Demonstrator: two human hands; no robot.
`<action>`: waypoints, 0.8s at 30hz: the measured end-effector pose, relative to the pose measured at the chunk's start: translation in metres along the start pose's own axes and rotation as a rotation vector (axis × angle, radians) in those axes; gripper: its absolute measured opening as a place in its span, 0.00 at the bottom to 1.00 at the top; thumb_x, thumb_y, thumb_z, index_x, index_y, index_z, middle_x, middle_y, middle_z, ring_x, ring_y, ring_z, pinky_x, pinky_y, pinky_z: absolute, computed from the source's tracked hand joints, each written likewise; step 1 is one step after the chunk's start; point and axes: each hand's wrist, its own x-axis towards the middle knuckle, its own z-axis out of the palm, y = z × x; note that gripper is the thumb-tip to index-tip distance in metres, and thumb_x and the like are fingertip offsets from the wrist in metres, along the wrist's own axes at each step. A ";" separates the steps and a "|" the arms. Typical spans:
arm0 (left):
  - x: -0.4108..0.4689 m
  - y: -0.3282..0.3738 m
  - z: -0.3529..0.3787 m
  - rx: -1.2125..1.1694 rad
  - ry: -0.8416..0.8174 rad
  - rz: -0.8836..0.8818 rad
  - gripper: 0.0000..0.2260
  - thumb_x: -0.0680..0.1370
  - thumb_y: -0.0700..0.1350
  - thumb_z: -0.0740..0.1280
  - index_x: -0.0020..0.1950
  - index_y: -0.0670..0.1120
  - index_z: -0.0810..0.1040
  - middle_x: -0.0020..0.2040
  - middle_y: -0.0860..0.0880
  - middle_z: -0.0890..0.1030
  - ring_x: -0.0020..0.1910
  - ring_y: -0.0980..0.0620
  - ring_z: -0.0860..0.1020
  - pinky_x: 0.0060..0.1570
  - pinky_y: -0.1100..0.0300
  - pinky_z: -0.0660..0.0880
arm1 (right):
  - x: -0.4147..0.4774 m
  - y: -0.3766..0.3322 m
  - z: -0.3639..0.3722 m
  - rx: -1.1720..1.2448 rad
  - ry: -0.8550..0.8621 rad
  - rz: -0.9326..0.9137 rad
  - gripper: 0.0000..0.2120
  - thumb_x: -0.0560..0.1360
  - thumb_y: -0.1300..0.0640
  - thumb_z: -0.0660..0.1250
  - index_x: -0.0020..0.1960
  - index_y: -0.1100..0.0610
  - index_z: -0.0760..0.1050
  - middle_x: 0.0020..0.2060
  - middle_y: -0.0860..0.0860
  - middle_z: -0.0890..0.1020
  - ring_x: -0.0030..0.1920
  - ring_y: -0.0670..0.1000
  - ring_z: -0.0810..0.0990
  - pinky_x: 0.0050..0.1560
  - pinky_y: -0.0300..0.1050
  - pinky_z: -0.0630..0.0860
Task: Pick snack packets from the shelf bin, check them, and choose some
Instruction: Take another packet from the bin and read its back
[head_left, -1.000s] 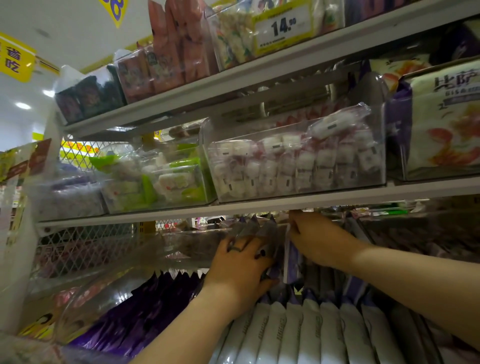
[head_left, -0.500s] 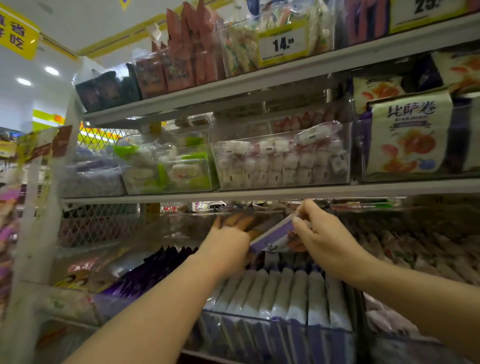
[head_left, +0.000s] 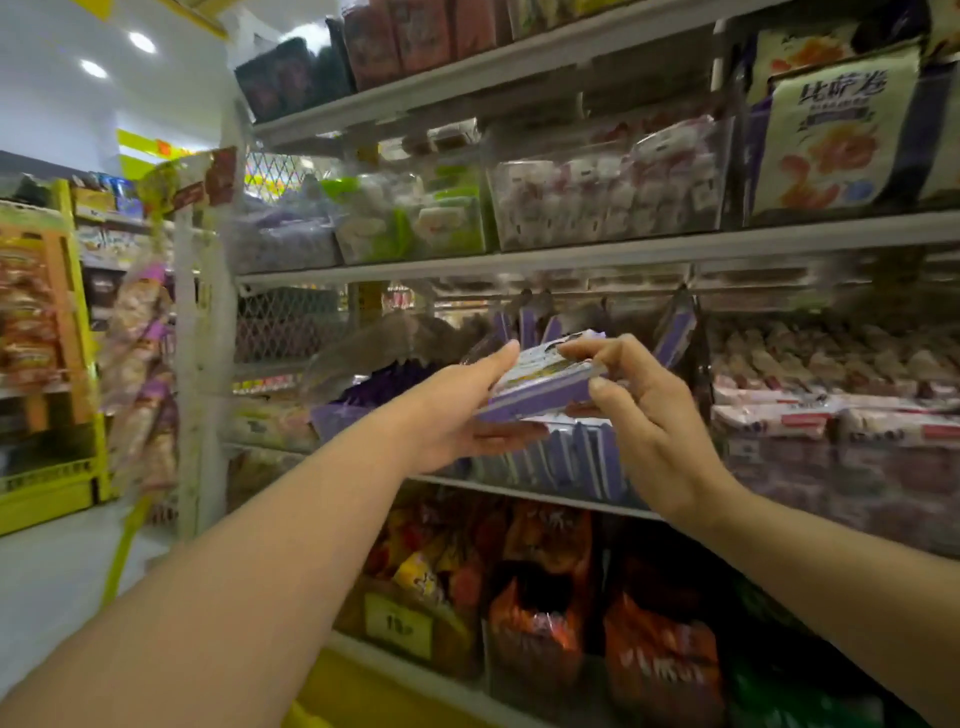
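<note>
The left hand (head_left: 452, 415) and the right hand (head_left: 644, 415) each pinch one end of a purple snack packet (head_left: 540, 382), held in the air just before the shelf bin (head_left: 582, 462). To check it well, I would turn it slowly toward the light, without squeezing.

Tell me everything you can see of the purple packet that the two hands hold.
The purple packet is flat and oblong, with a purple edge and a paler printed face; its wrapper looks like glossy film. The print is blurred. It is tilted, right end higher, in front of the shelf bin. The left hand pinches its left end, the right hand its right end.
</note>
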 end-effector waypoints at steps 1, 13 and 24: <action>-0.008 -0.009 -0.001 -0.053 -0.004 0.012 0.16 0.80 0.56 0.62 0.55 0.45 0.81 0.45 0.48 0.86 0.38 0.53 0.84 0.32 0.63 0.78 | -0.009 0.000 0.009 -0.001 -0.036 -0.005 0.09 0.77 0.63 0.57 0.46 0.51 0.72 0.58 0.46 0.79 0.59 0.44 0.78 0.60 0.51 0.76; -0.062 -0.121 -0.038 0.076 0.118 0.096 0.22 0.73 0.36 0.71 0.66 0.43 0.71 0.59 0.45 0.82 0.59 0.45 0.80 0.61 0.47 0.76 | -0.080 0.054 0.094 0.469 0.042 0.573 0.20 0.76 0.48 0.66 0.65 0.51 0.70 0.55 0.48 0.83 0.53 0.46 0.83 0.49 0.45 0.81; -0.044 -0.211 -0.028 -0.075 0.430 0.021 0.21 0.66 0.59 0.71 0.54 0.49 0.80 0.50 0.48 0.86 0.50 0.47 0.84 0.55 0.45 0.78 | -0.114 0.113 0.133 0.579 -0.078 0.749 0.15 0.74 0.44 0.64 0.54 0.52 0.81 0.49 0.57 0.85 0.50 0.58 0.85 0.55 0.63 0.79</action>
